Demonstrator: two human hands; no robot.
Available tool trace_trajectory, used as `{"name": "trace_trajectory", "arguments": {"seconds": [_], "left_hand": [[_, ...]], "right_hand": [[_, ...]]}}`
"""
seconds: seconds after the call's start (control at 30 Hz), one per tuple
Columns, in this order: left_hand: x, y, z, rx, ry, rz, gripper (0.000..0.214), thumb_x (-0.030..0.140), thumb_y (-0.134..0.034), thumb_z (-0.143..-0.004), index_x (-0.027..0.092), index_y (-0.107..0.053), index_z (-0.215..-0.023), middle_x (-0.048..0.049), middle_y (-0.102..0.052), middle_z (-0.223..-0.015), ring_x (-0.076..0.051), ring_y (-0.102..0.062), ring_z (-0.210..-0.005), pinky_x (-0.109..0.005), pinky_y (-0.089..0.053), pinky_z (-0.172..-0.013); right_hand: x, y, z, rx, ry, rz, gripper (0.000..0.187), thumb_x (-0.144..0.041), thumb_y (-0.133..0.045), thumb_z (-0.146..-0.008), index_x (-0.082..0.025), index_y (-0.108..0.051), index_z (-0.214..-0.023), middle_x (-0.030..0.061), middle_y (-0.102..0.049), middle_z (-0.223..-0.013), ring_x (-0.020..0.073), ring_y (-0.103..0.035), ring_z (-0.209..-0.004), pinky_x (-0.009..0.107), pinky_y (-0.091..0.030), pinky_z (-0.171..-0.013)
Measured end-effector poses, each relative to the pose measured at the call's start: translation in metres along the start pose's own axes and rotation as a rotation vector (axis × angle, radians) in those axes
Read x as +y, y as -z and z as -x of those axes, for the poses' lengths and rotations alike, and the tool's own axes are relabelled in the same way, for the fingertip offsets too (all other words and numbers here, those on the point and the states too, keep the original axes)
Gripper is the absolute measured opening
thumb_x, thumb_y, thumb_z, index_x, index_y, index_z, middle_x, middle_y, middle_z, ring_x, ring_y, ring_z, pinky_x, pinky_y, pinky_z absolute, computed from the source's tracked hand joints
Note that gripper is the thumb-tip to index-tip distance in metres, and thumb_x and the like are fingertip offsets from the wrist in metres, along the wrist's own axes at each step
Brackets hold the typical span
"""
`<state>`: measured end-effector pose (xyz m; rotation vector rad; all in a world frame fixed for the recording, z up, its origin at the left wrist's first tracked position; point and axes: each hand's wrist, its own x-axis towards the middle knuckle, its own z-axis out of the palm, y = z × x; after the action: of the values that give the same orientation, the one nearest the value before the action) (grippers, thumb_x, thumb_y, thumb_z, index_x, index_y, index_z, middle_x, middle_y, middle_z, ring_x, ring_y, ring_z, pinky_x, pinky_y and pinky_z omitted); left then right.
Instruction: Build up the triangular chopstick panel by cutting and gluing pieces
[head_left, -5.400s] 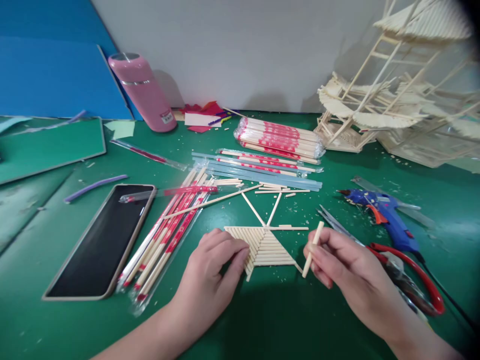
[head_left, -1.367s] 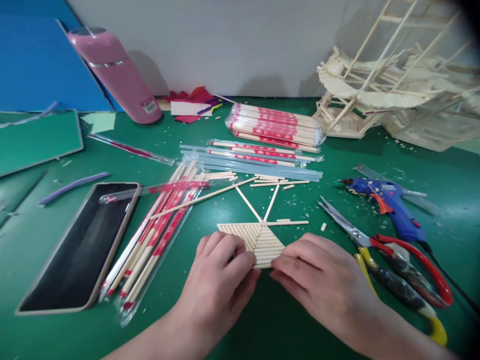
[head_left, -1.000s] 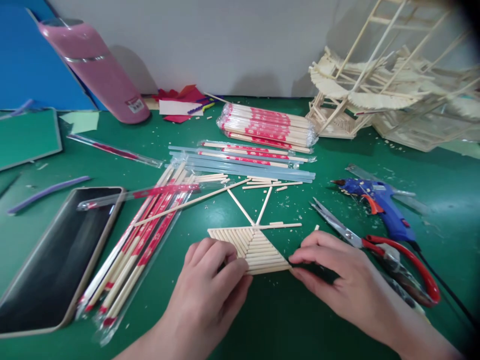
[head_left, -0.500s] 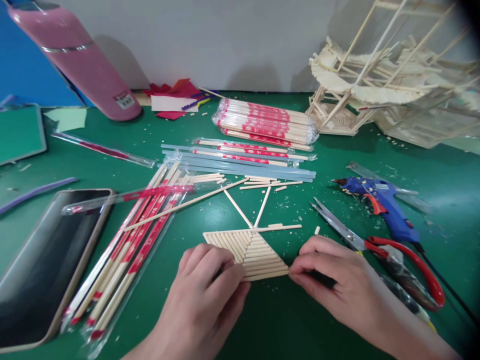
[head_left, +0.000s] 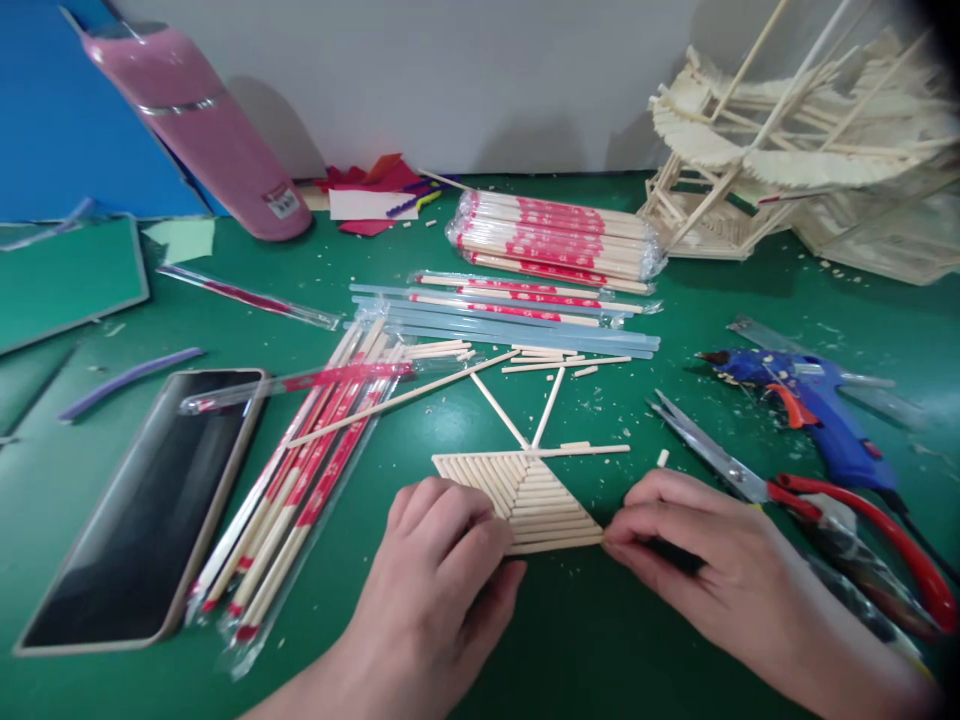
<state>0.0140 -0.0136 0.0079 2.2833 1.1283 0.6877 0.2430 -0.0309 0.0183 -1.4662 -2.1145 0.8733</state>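
A flat panel of wooden sticks (head_left: 540, 500), laid side by side in slanting rows, lies in front of me. Thin bare sticks (head_left: 550, 408) reach away from its top edge in a V, and another runs out to the right. My left hand (head_left: 442, 560) is curled over the panel's lower left part, its fingertips partly hidden. At the lower right corner, thumb and index finger of my right hand (head_left: 690, 560) are pinched on the end of the bottom stick.
Scissors (head_left: 712, 455) and a blue glue gun (head_left: 810, 400) lie at right. Wrapped chopsticks (head_left: 300, 480) and a phone (head_left: 142, 520) are at left. Behind are glue sticks (head_left: 517, 330), a chopstick bundle (head_left: 559, 235), a pink bottle (head_left: 202, 130) and a stick model (head_left: 712, 190).
The whole view has shifted, so everything sits further right in the picture. Both hands keep their places on the stick panel, with hardly any visible movement.
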Motion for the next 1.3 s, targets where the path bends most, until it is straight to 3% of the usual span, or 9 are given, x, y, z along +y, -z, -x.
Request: {"name": "trace_trajectory", "arguments": {"seconds": [0.4, 0.73, 1.3], "left_hand": [[-0.0015, -0.0023, 0.0024, -0.008, -0.010, 0.010, 0.015, 0.007, -0.050, -0.081, 0.020, -0.056, -0.080, -0.0022, -0.053, -0.081, -0.016, -0.045, -0.075, -0.033, -0.034, -0.067], [-0.0013, -0.0048, 0.0010, 0.058, -0.029, 0.047, 0.017, 0.003, -0.049, -0.079, 0.019, -0.055, -0.079, -0.0034, -0.054, -0.081, -0.016, -0.047, -0.073, -0.032, -0.038, -0.066], [0.0013, -0.0043, -0.0003, 0.082, -0.015, 0.081, 0.019, 0.001, -0.051, -0.079, 0.014, -0.055, -0.092, -0.0050, -0.054, -0.084, -0.015, -0.048, -0.076, -0.031, -0.043, -0.072]], "right_hand": [[0.0038, -0.0007, -0.0003, -0.011, 0.045, 0.007, 0.014, -0.013, -0.053, -0.082, -0.023, -0.062, -0.084, -0.0003, -0.057, -0.078, 0.0093, -0.055, -0.070, 0.020, -0.045, -0.058], [0.0058, -0.0010, -0.0001, 0.002, 0.046, 0.017, 0.012, -0.015, -0.052, -0.083, -0.022, -0.062, -0.082, 0.0001, -0.058, -0.078, 0.0099, -0.057, -0.069, 0.020, -0.046, -0.058], [-0.0004, -0.0043, -0.0001, 0.039, -0.028, -0.003, 0.011, -0.014, -0.053, -0.082, -0.022, -0.059, -0.076, -0.0028, -0.056, -0.073, 0.0078, -0.054, -0.065, 0.019, -0.043, -0.057]]}}
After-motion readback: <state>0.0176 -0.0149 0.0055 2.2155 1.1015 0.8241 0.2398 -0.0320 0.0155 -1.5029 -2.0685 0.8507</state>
